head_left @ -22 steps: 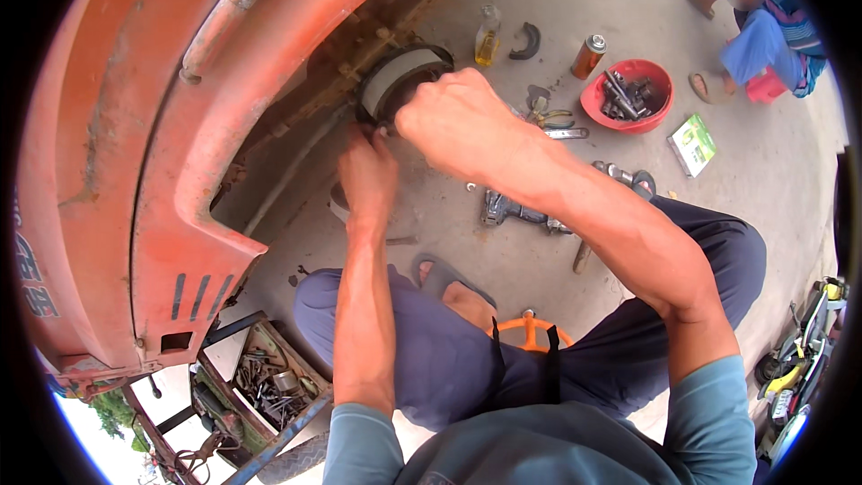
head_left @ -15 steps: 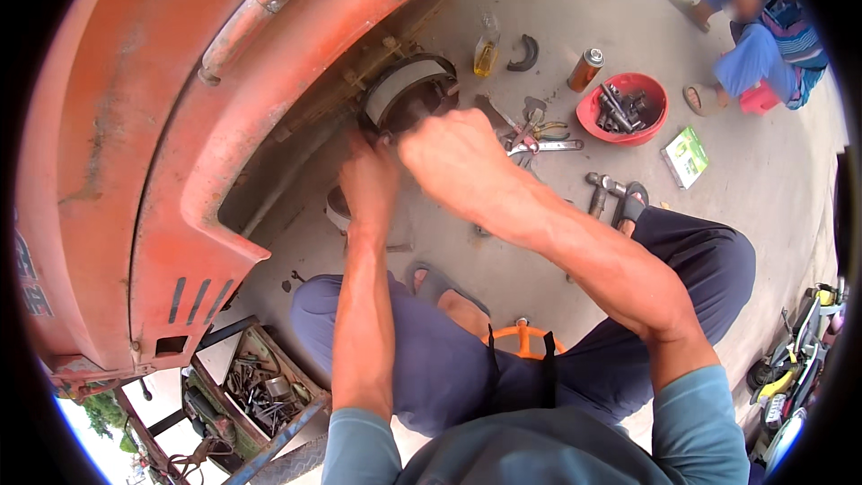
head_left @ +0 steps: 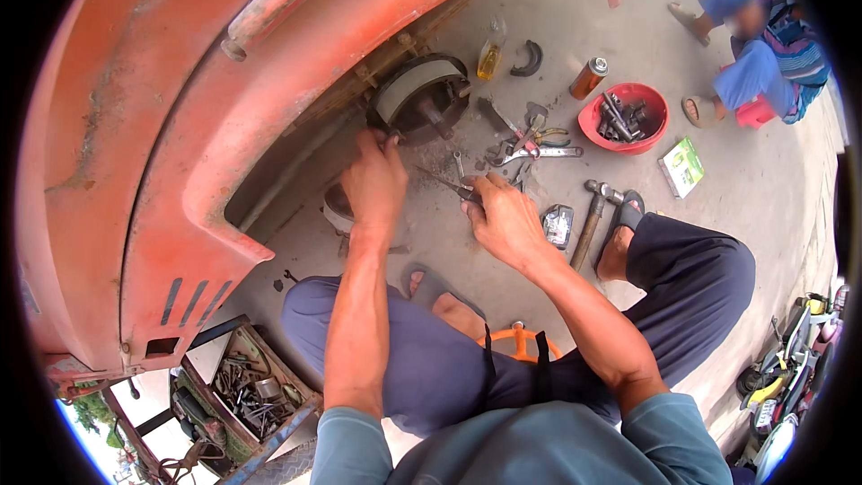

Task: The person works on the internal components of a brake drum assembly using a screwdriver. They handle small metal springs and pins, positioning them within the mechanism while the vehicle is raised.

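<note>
A brake assembly [head_left: 440, 112] with a pale curved shoe lining and a rusty central shaft sits under the red vehicle body [head_left: 296, 81]. My left hand [head_left: 375, 181] is at its lower left end, fingers closed around something small and dark that I cannot make out. My right hand [head_left: 505, 217] grips a thin pointed tool [head_left: 456, 187] by its dark end. The tip points up and left toward the brake assembly, apart from it. Below my left hand, a second curved shoe [head_left: 338, 204] lies partly hidden on the ground.
Pliers [head_left: 549, 136] and an adjustable wrench [head_left: 552, 152] lie right of the brake. Beyond are a red bowl [head_left: 620, 145] of sockets, a spray can [head_left: 588, 79] and a bottle [head_left: 490, 56]. A hammer [head_left: 588, 229] lies near my foot. Another person [head_left: 763, 63] sits far right.
My right hand has drawn back from the brake assembly, down and right, and the pointed tool now shows in it. My left hand stays beside the assembly's lower end.
</note>
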A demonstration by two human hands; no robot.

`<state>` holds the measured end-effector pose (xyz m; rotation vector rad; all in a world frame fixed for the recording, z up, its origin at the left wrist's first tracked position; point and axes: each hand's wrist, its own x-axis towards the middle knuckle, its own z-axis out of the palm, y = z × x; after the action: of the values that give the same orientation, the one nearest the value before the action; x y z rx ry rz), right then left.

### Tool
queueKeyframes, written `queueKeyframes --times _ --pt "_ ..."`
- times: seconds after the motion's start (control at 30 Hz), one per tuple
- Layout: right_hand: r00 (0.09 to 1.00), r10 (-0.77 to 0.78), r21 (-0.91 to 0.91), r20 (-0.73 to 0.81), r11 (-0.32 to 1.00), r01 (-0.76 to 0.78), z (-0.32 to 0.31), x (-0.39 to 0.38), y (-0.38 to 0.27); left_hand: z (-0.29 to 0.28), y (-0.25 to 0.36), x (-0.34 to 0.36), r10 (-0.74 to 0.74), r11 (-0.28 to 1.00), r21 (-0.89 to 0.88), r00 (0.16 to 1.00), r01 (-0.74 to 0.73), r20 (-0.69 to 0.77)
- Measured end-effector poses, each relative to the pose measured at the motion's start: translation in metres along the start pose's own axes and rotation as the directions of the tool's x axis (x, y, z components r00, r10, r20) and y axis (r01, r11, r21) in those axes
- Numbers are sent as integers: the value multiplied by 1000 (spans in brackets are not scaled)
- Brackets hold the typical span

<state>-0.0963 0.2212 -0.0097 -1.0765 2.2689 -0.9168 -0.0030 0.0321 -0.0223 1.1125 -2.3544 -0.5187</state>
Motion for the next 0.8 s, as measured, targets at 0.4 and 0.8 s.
queueKeyframes --times 0.4,0.8 --pt "988 152 242 20 958 -153 -62 -31 4 11 -11 -4 218 968 161 964 -193 -154" --pt "999 -13 207 48 978 2 -161 -64 -18 9 -4 -6 60 985 168 992 -41 -108"
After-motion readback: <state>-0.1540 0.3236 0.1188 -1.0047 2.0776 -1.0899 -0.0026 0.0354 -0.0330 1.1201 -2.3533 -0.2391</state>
